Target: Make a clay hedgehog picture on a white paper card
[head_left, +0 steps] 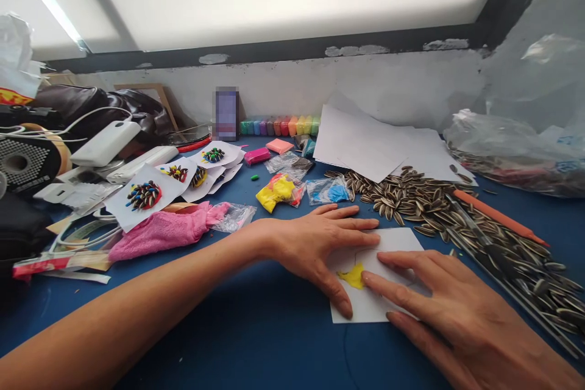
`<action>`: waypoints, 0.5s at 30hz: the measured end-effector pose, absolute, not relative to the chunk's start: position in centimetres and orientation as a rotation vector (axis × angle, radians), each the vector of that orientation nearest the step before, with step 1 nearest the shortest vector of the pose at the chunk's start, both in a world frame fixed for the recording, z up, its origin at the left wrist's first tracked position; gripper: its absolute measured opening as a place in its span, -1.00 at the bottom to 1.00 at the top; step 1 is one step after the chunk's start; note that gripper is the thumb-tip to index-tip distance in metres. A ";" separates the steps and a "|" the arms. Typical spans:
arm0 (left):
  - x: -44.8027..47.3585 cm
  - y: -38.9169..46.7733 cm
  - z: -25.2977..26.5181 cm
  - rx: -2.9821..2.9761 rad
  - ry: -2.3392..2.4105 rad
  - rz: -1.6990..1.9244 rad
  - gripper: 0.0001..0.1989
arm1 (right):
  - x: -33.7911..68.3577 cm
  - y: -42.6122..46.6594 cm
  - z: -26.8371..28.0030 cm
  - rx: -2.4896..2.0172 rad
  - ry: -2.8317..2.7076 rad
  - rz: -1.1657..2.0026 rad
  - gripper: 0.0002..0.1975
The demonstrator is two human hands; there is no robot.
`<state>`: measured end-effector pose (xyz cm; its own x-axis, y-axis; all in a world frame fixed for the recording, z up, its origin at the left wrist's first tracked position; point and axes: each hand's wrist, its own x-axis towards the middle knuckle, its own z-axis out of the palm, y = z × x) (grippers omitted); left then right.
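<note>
A small white sheet of paper (365,311) lies on the blue table under both hands. On it is a flattened smear of yellow modelling clay (351,276), with a thin drawn line above it. My left hand (322,241) rests spread across the sheet's upper left part, its thumb below the clay and its fingers pointing right. My right hand (443,298) comes in from the right with fingers stretched out. Its index fingertip touches the right edge of the yellow clay; the other fingertips lie on or by the paper.
Sunflower seeds (411,195) spread at the right, with an orange pen (500,217) among them. White paper sheets (356,140) lie behind. Clay packets, including a yellow one (275,193), sit in front of me. Seed-and-clay pieces on paper (144,196) and a pink cloth (164,231) are left.
</note>
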<state>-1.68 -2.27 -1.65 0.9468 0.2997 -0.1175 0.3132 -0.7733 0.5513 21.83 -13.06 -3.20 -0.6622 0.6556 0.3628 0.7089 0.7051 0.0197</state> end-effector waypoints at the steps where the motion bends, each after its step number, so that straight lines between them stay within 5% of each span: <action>1: -1.7 -2.3 -1.6 2.505 0.434 -0.033 -0.01 | 21.9 -13.1 -3.3 -1.053 -2.593 -0.245 -0.66; 15: -1.6 -2.1 -1.4 2.522 0.396 -0.052 0.02 | 21.2 -13.5 -3.2 -0.983 -2.514 -0.315 -0.60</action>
<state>-1.59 -2.14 -1.44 0.9553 0.2689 -0.1232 0.2917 -0.7878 0.5424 21.16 -13.49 -3.19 -0.6614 0.5917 0.4609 0.6873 0.7242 0.0564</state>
